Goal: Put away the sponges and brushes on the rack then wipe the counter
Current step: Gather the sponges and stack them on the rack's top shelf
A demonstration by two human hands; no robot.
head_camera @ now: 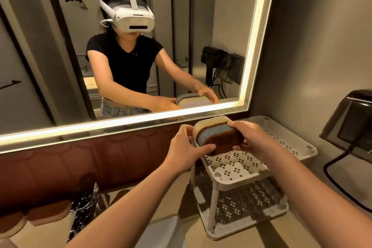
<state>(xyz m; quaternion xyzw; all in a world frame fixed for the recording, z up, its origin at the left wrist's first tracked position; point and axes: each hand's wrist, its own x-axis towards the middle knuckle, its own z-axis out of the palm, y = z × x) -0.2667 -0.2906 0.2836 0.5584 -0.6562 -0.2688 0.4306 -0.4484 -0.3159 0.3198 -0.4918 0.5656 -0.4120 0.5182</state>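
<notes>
A stack of sponges [216,138], cream, blue and brown layers standing on edge, hangs just above the top shelf of a white perforated rack [237,169]. My left hand [186,145] grips the stack's left end, thumb along the front. My right hand [248,137] grips its right end, fingers curled over the top. The rack has a lower shelf [251,197] underneath and stands on the beige counter [175,189]. No brush shows in view.
A lit mirror [141,50] fills the wall behind the counter and reflects a person. A second white tray [287,139] lies to the right of the rack. A black wall dryer [350,123] with a cable hangs at far right. A speckled black object [84,203] stands at lower left.
</notes>
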